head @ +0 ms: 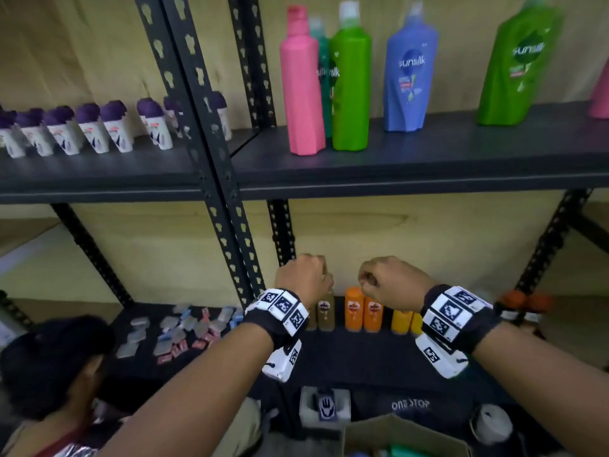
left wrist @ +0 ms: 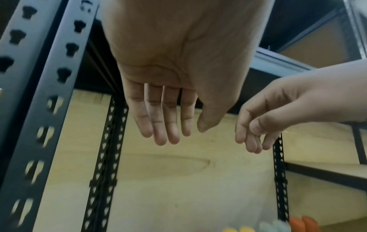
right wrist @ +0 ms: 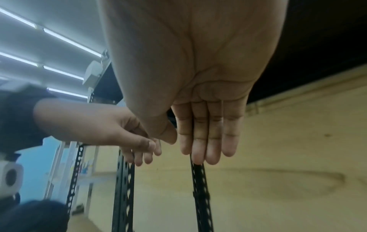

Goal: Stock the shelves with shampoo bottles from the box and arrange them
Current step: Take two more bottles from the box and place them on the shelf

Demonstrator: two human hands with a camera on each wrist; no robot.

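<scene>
Both hands hang over the lower shelf (head: 362,354), holding nothing. My left hand (head: 304,277) (left wrist: 170,119) has straight, relaxed fingers pointing down above a brown bottle (head: 326,312). My right hand (head: 384,280) (right wrist: 206,138) is likewise open, above two orange bottles (head: 364,311) and yellow bottles (head: 403,321). On the upper shelf (head: 428,159) stand a pink bottle (head: 301,84), a green bottle (head: 351,80), a blue bottle (head: 410,74) and a large green bottle (head: 517,64). A cardboard box (head: 405,438) sits at the bottom, below my arms.
Small white bottles with purple caps (head: 89,130) line the left upper shelf. Sachets (head: 178,328) lie scattered on the lower left shelf. Another person's head (head: 56,361) is at the lower left. Black perforated uprights (head: 211,153) divide the bays.
</scene>
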